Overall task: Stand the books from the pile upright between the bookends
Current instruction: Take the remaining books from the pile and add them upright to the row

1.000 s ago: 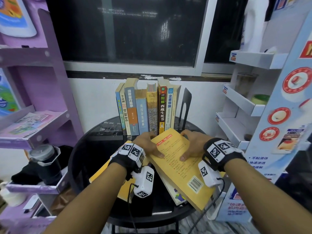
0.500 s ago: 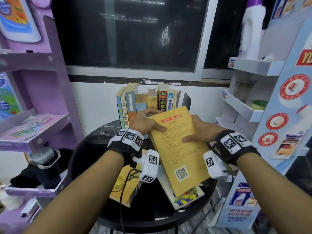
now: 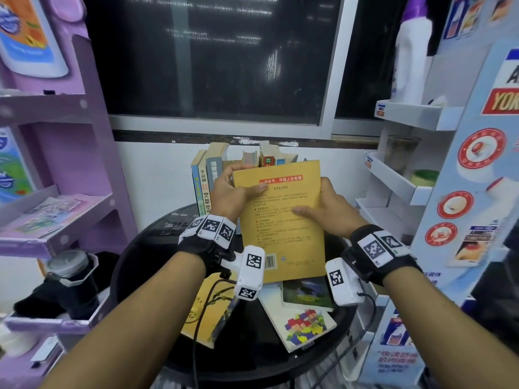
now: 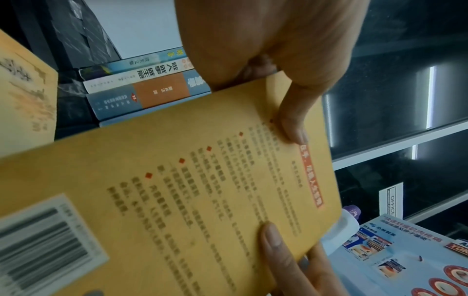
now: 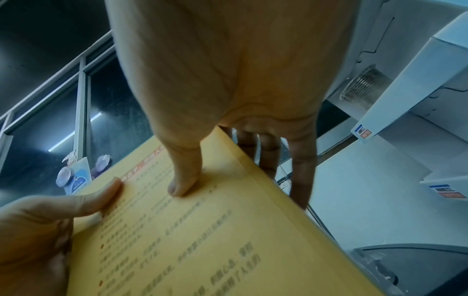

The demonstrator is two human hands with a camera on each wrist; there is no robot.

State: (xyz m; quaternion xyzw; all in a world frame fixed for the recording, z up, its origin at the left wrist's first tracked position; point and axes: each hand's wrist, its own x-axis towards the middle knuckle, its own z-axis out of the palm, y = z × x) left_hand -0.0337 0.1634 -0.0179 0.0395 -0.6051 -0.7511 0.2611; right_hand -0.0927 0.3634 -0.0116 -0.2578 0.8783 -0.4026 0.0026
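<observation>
Two hands hold a yellow book [image 3: 280, 220] in the air above a round black table [image 3: 140, 265], in front of a row of upright books [image 3: 207, 175].

From the left: the left hand [image 3: 227, 192] grips the book's upper left corner, thumb on the back cover. The book stands nearly upright, barcode lowest. The right hand [image 3: 328, 209] grips its right edge, thumb on the cover. Below, three pile books [image 3: 306, 324] lie flat on the table. The right wrist view alone shows the right fingers [image 5: 301, 170] curled behind the book; the left wrist view shows the row's spines just beside the left hand's corner.
</observation>
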